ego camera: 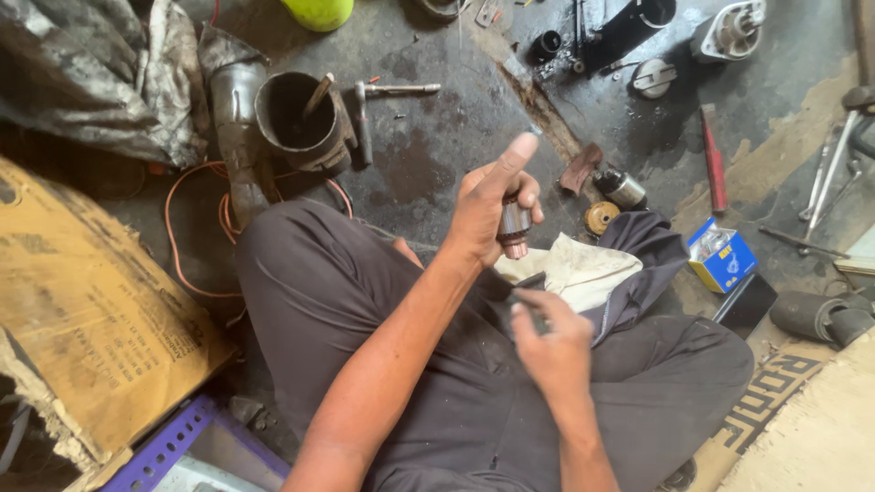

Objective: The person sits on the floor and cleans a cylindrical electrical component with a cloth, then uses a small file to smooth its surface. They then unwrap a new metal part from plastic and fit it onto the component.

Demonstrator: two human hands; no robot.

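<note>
The left hand [492, 205] gripped a small motor armature [514, 225], copper end down for cleaning. Just below, the right hand [547, 342] pinched a dark strip [531, 301].

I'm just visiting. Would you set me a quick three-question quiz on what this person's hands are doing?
1. True or false: the left hand grips a small metal cylindrical part.
2. Which lies on the floor right of the knees? A) blue box B) green bucket C) white plate
3. Fill in: the right hand holds a small ____ object over the lap.

Key: 1 true; 2 A; 3 dark
</note>
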